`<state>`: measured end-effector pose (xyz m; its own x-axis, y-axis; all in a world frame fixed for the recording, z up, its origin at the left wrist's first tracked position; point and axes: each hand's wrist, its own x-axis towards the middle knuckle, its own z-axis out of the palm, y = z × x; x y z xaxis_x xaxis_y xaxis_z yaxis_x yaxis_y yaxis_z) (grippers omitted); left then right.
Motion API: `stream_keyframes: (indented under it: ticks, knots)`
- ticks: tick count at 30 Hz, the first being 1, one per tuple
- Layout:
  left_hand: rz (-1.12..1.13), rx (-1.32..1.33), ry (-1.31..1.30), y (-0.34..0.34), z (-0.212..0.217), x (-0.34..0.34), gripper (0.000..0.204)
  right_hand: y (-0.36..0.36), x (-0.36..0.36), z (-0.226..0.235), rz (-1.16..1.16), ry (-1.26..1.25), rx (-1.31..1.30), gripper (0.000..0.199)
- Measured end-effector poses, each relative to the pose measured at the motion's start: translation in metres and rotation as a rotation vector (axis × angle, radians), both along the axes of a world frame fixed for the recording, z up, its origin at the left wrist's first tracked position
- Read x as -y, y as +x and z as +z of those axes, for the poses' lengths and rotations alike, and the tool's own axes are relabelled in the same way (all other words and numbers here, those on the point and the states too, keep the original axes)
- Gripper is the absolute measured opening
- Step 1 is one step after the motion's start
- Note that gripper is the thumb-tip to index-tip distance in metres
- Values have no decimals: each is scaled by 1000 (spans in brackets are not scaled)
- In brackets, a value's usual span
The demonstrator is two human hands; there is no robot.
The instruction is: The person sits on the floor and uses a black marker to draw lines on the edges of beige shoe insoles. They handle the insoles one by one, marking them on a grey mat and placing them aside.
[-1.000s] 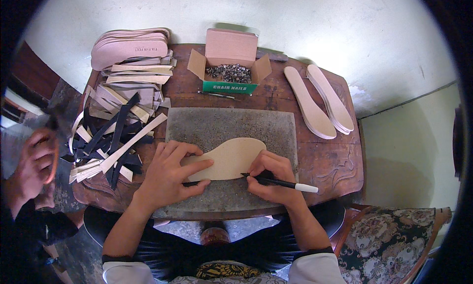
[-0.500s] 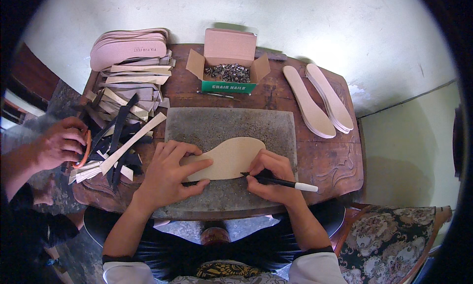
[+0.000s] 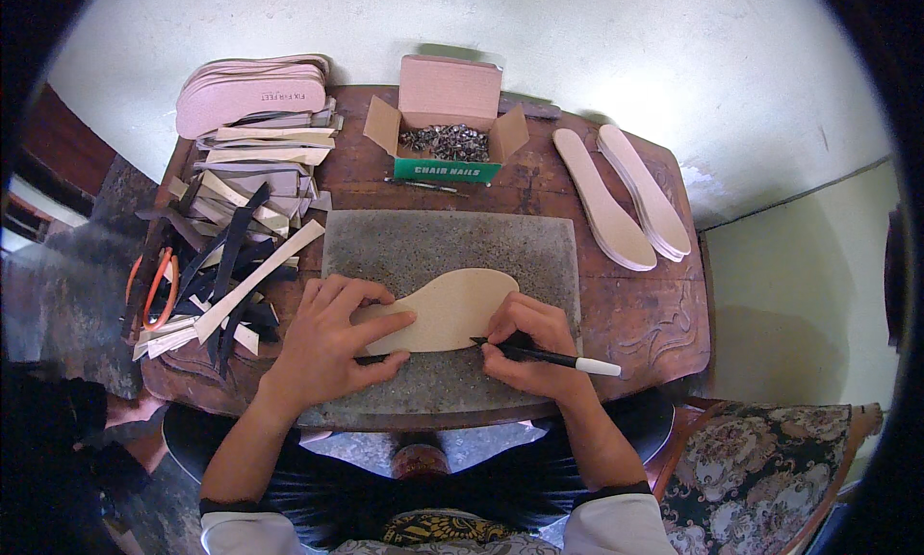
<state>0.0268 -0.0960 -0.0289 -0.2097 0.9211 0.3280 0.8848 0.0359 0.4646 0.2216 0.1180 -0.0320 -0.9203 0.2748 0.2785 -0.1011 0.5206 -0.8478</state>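
Edge Marking, Apparently

The left hand (image 3: 332, 332), fingers spread, is steadying the insole (image 3: 462, 309) on the grey mat (image 3: 462, 239); the right hand (image 3: 532, 338) is gripping a marker (image 3: 553, 358) at its near edge; the next stroke is probably needing firm holding.

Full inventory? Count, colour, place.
Worked sole: 1, beige, on mat
Mat: 1, grey, mid-table
Pen: 1, black with white end, right hand
Table: 1, brown, centre
Box: 1, green and brown, far side
Nails: many, metallic, in box
Thin rod: 1, dark, before box
Loose soles: two piles, beige, table right
Stacked soles: several, pinkish, far left
Strips: many, beige/grey/black, left
Looped handles: 2, orange, by strips
Floral chair: 1, dark green, lower right
Co-worker: 1, dark clothes, lower left
Wall: 1, pale, behind table
Left hand: 1, on sole
Right hand: 1, around pen
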Motion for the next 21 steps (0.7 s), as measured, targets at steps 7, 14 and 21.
stream_keyframes:
  ticks: [7,14,21]
  knots:
    - [-5,19,-15,0,1,0,42,0,1,2,-10,4,2,21]
    - [1,20,-3,0,-1,1,42,0,1,3,-9,13,24,21]
    - [-3,8,-8,0,0,1,43,1,1,0,-6,-1,9,21]
